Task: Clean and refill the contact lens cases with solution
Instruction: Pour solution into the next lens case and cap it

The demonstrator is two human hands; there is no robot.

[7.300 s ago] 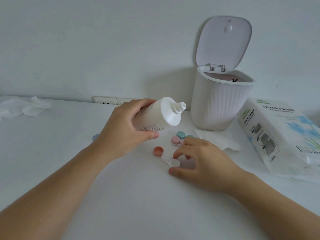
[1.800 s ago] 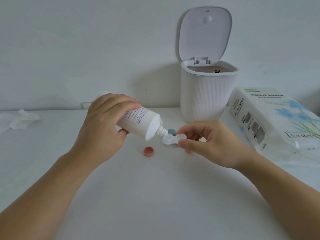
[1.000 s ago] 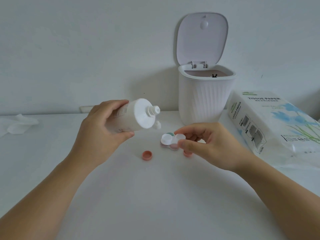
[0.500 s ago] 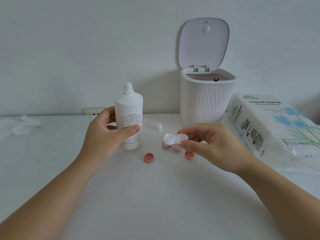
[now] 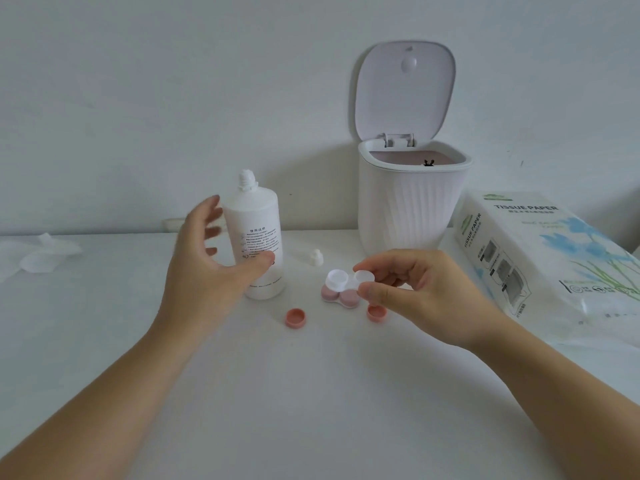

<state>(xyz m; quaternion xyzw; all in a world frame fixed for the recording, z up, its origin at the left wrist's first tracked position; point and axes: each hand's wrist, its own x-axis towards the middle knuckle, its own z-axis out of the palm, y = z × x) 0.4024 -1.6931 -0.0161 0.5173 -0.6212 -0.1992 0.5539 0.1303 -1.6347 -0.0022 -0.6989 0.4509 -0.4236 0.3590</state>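
Change since half a second ago: the left hand (image 5: 204, 268) has let go of the solution bottle (image 5: 258, 237); fingers now spread, thumb tip just before the label, fingers blurred, so contact cannot be confirmed. The bottle stands upright on the white desk (image 5: 311, 393), where earlier it was gripped around the body. The right hand (image 5: 415, 292) keeps its pinch as before.

Nearest, both bare forearms enter from the lower edge, cut off by the frame. Between the hands a pink cap (image 5: 296, 318) lies open side up on the desk; a second pink cap (image 5: 376, 312) lies under the right hand, partly covered by the thumb.

The right hand pinches the white lens case (image 5: 346, 279) by its right well, thumb below, fingers above; the case is held above the desk, both wells uncapped. Whether they contain liquid cannot be made out. Directly beneath it lies a pink lens case (image 5: 341, 296), partly hidden.

Beyond the right hand, a small white bottle cap (image 5: 316, 257) lies on the desk. The bottle's nozzle is bare; its label print is too small to read.

Farther back stand a white ribbed bin (image 5: 408, 206), lid raised, and right of the right hand a tissue pack (image 5: 540, 258), cut off at the edge. Far left of the left hand lies a crumpled tissue (image 5: 41, 258)
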